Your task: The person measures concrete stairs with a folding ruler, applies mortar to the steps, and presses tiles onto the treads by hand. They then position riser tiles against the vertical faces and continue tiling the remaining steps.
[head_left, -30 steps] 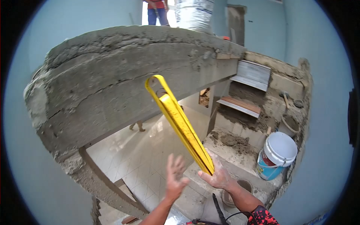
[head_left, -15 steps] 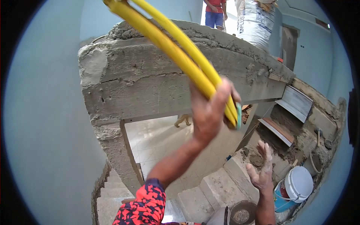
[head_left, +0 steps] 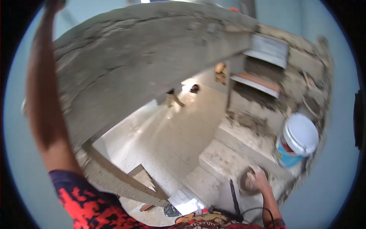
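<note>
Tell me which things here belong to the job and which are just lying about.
Likely part of the job:
- bowl by the right hand
- mortar-like clumps
- brown-topped stair board

Seemingly just lying about:
- bucket
- crumpled dark plastic

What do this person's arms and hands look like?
The left fabric sleeve, dark with red blotches, has a plain dark edge; the right sleeve, barely visible, looks similar. The right hand wears no glove; the left hand, blurred and cut off, cannot be judged.
</note>
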Tool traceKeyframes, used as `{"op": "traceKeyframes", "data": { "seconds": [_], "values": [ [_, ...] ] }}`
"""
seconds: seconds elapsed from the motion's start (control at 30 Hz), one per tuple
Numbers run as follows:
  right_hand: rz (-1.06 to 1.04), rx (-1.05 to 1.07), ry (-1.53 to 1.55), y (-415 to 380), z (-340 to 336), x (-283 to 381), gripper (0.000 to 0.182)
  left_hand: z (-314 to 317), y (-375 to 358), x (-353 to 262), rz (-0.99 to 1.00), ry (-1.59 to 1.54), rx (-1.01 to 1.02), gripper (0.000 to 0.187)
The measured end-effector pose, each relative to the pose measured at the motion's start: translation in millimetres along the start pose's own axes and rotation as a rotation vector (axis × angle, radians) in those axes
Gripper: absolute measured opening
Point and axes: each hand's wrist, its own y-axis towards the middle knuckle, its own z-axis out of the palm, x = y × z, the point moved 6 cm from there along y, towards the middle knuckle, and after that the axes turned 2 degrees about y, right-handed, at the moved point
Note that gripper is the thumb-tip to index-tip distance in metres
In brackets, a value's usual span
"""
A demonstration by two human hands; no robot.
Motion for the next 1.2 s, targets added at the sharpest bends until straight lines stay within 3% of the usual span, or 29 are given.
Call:
{"op": "traceKeyframes", "data": {
  "seconds": [0.07, 0.1, 0.17, 0.2, 0.27, 0.33, 0.57, 0.83, 1.2],
  "values": [
    [0.041, -0.005, 0.004, -7.5, -2.4, -12.1, 0.040, 36.2, -4.3, 12.0, 0.133, 0.230, 0.157, 0.048],
    [0.090, 0.001, 0.004, -11.0, -2.5, -14.1, 0.039, 52.8, -12.2, 27.3, 0.011, 0.103, 0.281, 0.047],
    [0.127, -0.022, 0.049, -18.8, -1.1, -20.5, 0.039, 62.0, -43.6, 6.5, -0.016, 0.582, 0.466, 0.047],
    [0.110, -0.026, 0.087, -19.6, -1.8, -20.9, 0.039, 79.3, -49.4, 8.0, -0.015, 0.545, 0.459, 0.047],
    [0.192, -0.002, 0.095, -24.7, -0.9, -23.0, 0.039, 117.2, -78.3, 43.8, 0.110, -0.089, 0.555, 0.051],
    [0.182, -0.012, 0.070, -32.4, 4.5, -33.8, 0.040, 128.4, -85.8, 82.3, 0.111, -0.129, 0.538, 0.051],
    [0.393, -0.008, 0.179, -50.5, 3.3, -40.7, 0.038, 171.2, -138.1, 105.3, 0.078, -0.209, 0.519, 0.050],
    [0.234, -0.069, 0.123, -49.3, 28.5, -55.3, 0.036, 108.4, -158.1, 140.2, 0.056, -0.147, 0.455, 0.050],
    [0.248, 0.029, 0.047, -50.1, 29.7, -48.8, 0.039, -12.3, -173.1, 149.9, 0.038, -0.017, 0.395, 0.049]
  ]
}}
